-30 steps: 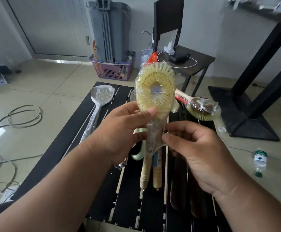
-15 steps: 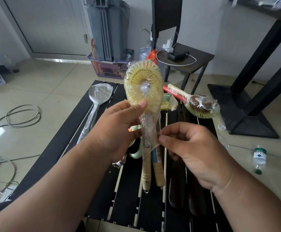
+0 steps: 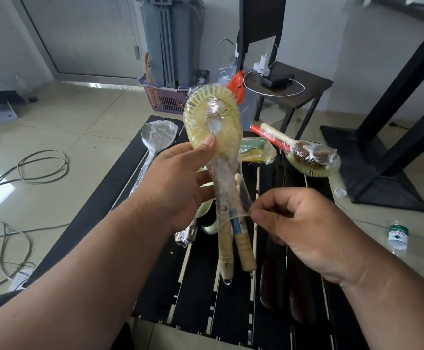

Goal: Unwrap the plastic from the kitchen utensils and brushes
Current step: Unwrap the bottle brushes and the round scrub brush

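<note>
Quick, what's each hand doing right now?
Left hand: holds the wrapped brush bundle upright.
Right hand: pinches the plastic wrap at the handles.

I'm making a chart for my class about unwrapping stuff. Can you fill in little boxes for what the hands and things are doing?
left hand: grips the wrapped yellow brushes below the round head
right hand: pinches a stretched strip of plastic wrap
brush handles: two, hanging down
on slatted table: wrapped spoon, wrapped brown brush
floor: small bottle
</note>
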